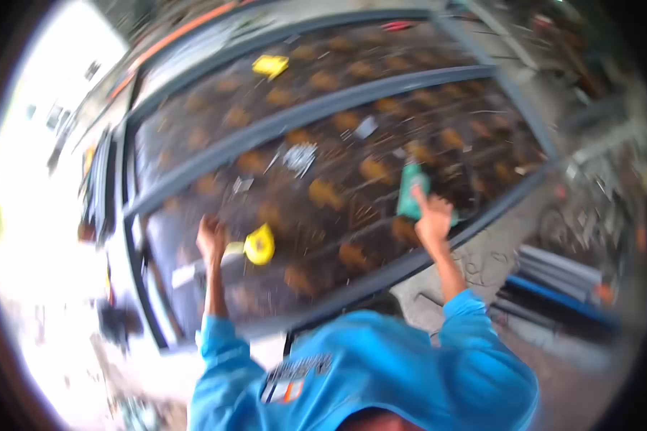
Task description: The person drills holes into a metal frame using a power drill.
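Observation:
My right hand (435, 219) is over a green power tool (409, 195) that lies on the dark, patterned surface inside the frame. One finger stretches along the tool's body and the others curl around part of it; blur hides the exact grip. Over the left part of the same surface, my left hand (210, 237) is closed, and what its fingers hold, if anything, cannot be made out. Just right of it sits a yellow tape measure (259, 244), with a pale strip between it and my wrist.
A grey metal frame (309, 108) with a middle bar surrounds the surface. On it lie a pile of small metal pieces (300, 157), a grey plate (366, 128) and a yellow object (270, 66). Stacked metal profiles (553, 284) are on the right.

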A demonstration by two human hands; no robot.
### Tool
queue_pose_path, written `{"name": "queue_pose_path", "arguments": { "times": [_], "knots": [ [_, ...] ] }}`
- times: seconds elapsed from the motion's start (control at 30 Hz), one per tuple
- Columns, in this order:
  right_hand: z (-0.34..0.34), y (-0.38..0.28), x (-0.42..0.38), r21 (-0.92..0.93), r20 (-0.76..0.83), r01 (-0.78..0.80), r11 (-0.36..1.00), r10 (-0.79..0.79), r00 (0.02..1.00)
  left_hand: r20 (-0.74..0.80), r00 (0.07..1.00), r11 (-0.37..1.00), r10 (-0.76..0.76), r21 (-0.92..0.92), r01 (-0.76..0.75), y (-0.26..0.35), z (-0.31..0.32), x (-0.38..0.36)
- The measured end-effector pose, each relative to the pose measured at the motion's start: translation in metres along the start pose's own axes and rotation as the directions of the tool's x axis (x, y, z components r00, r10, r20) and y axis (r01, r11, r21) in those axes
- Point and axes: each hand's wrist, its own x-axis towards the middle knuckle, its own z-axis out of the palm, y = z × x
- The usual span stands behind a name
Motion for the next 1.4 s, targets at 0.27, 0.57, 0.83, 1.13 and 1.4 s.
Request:
{"name": "queue_pose_path", "arguments": {
  "times": [0.27, 0.57, 0.83, 1.13, 1.4],
  "knots": [
    [0.044, 0.058, 0.010, 0.141, 0.325, -0.081, 0.987, 0.031, 0.945, 0.056, 0.985, 0.961, 0.166, 0.216, -0.174, 0.042, 0.066, 0.024],
    [0.051, 0.058, 0.006, 0.278, 0.508, -0.217, 0.936, 0.048, 0.860, 0.187, 0.851, 0.741, 0.490, 0.425, -0.520, 0.028, 0.183, 0.095],
    [0.064, 0.050, 0.021, 0.260, 0.443, -0.248, 0.933, 0.113, 0.889, 0.309, 0.855, 0.888, 0.416, 0.063, -0.455, 0.177, 0.201, -0.079],
    [0.040, 0.089, 0.048, 0.452, 0.509, -0.090, 0.888, -0.173, 0.843, 0.338, 0.940, 0.907, 0.040, 0.382, -0.176, 0.219, 0.391, -0.199],
    [-0.002, 0.252, 0.062, 0.103, 0.241, 0.540, 0.835, -0.548, 0.801, 0.192, 0.981, 0.893, 0.023, 0.438, -0.107, 0.184, 0.407, -0.201]
  ]
}}
